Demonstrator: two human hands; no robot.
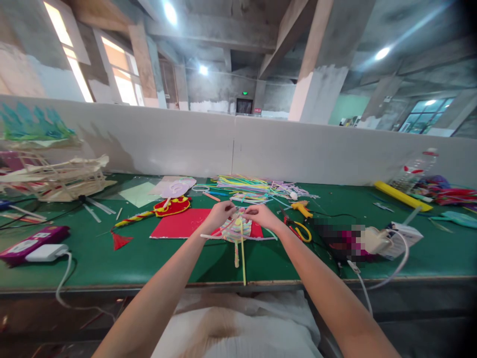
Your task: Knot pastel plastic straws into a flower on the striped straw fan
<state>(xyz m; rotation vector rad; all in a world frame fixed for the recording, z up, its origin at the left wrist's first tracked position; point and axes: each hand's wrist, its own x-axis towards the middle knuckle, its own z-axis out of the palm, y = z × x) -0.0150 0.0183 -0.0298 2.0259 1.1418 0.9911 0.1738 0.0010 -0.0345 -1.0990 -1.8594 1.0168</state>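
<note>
Both hands are at the top edge of a small pastel striped fan-shaped craft (235, 232), which has a short wrapped handle pointing toward me. My left hand (222, 215) pinches its upper left edge with bent fingers. At the upper right, my right hand (257, 215) has thumb and fingers closed together on the same piece. A yellow pipe cleaner (243, 258) hangs down from the middle of the craft, past the handle. Pale pink and green stems stick out to both sides. Exactly what lies between the fingertips is too small to make out.
Under the craft lies a red sheet (179, 223). A red and yellow fan with a tassel (173, 206) rests to the left. Behind is a pile of pipe cleaners (246, 186). Pliers (301, 231) and a yellow glue gun (301, 209) lie right. A white partition (179, 144) backs the table.
</note>
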